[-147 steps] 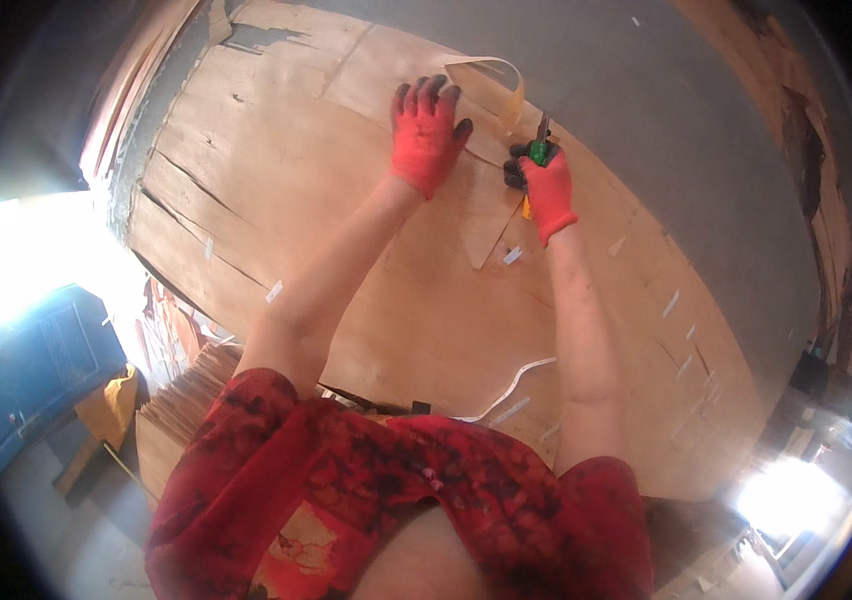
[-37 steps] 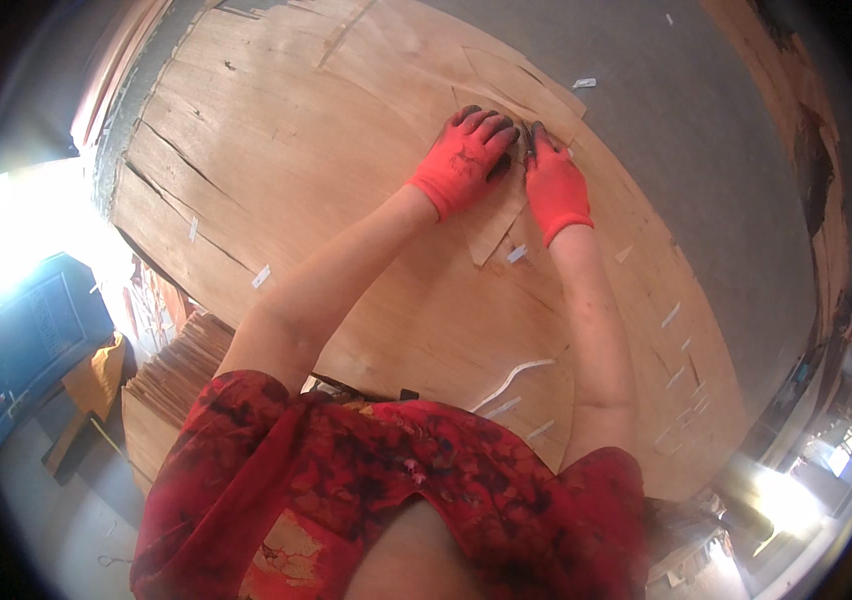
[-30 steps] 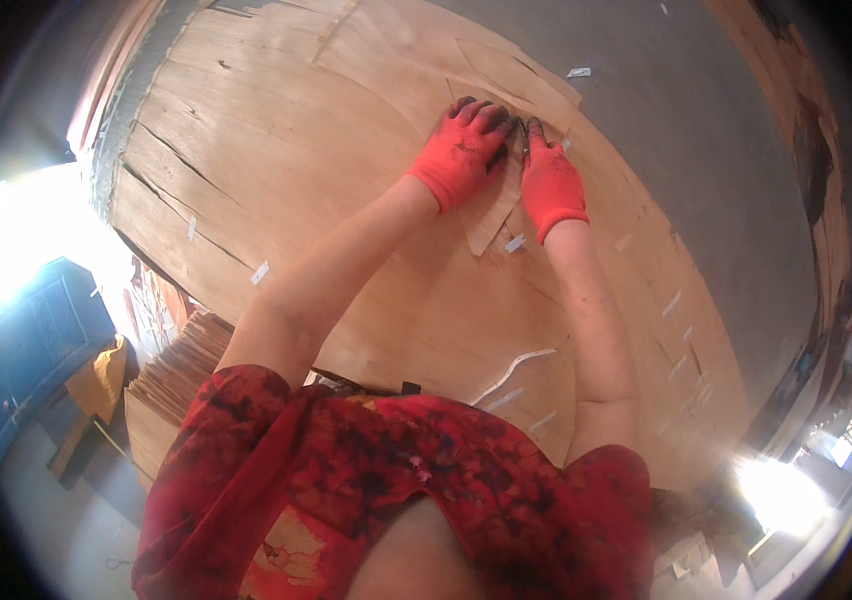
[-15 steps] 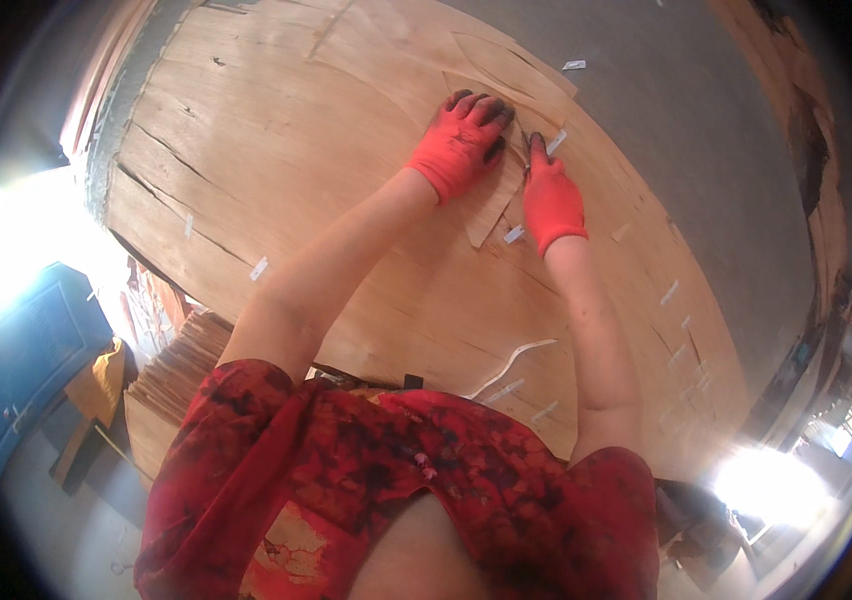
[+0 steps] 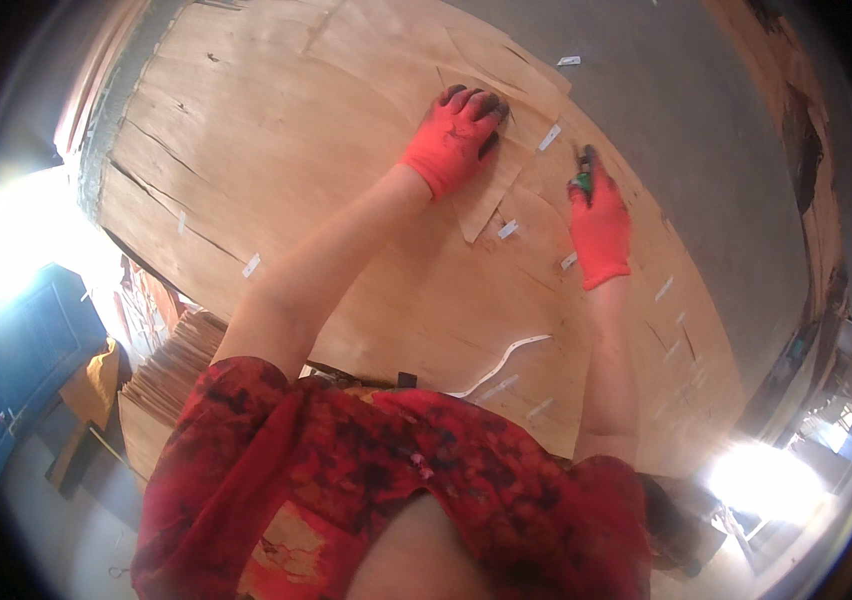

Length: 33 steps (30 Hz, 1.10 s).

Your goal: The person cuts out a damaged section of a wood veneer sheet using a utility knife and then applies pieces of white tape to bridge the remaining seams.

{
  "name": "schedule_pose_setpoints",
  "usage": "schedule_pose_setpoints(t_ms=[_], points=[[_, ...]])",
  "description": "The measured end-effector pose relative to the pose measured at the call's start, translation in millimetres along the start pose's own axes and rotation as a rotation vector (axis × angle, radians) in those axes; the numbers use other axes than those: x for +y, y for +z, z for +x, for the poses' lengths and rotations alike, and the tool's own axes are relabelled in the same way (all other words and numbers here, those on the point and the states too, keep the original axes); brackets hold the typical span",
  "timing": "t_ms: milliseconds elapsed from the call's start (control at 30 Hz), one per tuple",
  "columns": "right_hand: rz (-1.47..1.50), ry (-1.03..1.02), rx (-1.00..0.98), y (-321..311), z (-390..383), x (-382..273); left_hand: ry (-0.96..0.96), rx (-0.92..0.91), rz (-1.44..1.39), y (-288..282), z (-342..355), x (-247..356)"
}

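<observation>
My left hand [image 5: 458, 140], in a red glove with dark fingertips, lies with its fingers spread on a loose pointed strip of wood veneer [image 5: 480, 212]. The strip rests on a large sheet of pale veneer [image 5: 346, 250]. To the right, my right hand [image 5: 601, 225], gloved the same way, is closed around a small knife [image 5: 583, 180] with green on its handle. The blade is blurred and partly hidden by the fingers. A white tape piece [image 5: 549, 137] sits on the sheet between my hands, and another tape piece [image 5: 508, 230] is beside the strip's lower end.
Several cracks and tape pieces mark the sheet. A thin white strip [image 5: 506, 365] lies near my body. Beyond the sheet's right edge is a grey surface [image 5: 706, 170]. Stacked veneer [image 5: 174, 365] and a blue cabinet [image 5: 31, 345] stand at the left.
My right hand, with the knife, has moved right and slightly toward me, away from the strip. The left hand has stayed nearly in place on the veneer strip.
</observation>
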State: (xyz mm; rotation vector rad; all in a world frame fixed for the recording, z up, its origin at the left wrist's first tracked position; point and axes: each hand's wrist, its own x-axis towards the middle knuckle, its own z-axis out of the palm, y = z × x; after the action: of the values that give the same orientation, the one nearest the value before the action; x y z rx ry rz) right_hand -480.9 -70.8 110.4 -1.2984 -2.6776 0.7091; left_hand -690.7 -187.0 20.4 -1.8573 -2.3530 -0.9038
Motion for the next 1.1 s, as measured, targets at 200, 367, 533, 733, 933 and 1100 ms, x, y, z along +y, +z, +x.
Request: schedule_pose_setpoints(t_ms=[200, 367, 533, 733, 933, 1100], points=[[0.28, 0.092, -0.096, 11, -3, -11, 0.001, 0.013, -0.02, -4, 4, 2], [0.215, 0.092, -0.155, 45, -4, -13, 0.013, 0.037, 0.006, -3, 5, 1], [0.412, 0.026, 0.015, 43, 0, -19, 0.016, 0.032, 0.016, -3, 2, -1], [0.276, -0.21, -0.144, 30, 33, -38, -0.011, 0.028, -0.083, -7, 5, -1], [-0.014, -0.299, -0.414, 43, 52, -39, -0.112, 0.091, -0.406, -6, 3, -9], [-0.178, -0.242, -0.491, 44, 55, -55, -0.209, 0.069, -0.665, -14, 4, -23]])
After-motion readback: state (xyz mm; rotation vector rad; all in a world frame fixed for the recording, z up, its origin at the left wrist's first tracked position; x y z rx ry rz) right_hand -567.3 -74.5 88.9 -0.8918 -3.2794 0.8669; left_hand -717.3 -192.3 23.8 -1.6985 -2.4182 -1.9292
